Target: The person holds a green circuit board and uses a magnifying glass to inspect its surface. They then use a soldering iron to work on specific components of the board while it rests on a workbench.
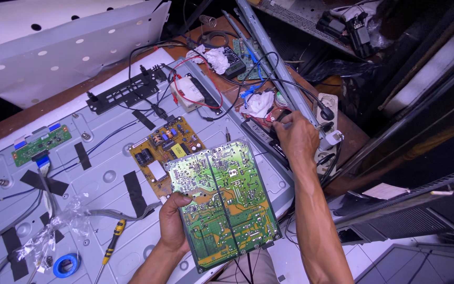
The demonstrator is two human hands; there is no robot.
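Desk [38,113] of brown wood, mostly covered by a pale grey metal back panel [106,179] strapped with black tape; dim clutter of dark frames and panels off to the right, white perforated sheet [64,47] at upper left

Nearest: left hand [173,223] closed on the left edge of a large green circuit board [222,202], thumb over the solder side, board tilted up off the panel, lower corner cut off behind the wrist. Just left of that hand, yellow-handled screwdriver [112,239] lying on the panel, blue tape roll [66,264] beyond it at the bottom edge

Behind the held board, partly hidden by it: brown power board [166,147] fixed to the panel. Further left, small green board [41,142] with blue ribbon ends

Right hand [296,138] past the board's upper right corner, well clear of it, fingers curled around a thin tool or probe, tip too small to make out, beside a white power strip [328,134]

Farther back: white boxy meter [187,93] with red and black leads, crumpled white tissue [214,57], tangled black cables, details lost in shadow
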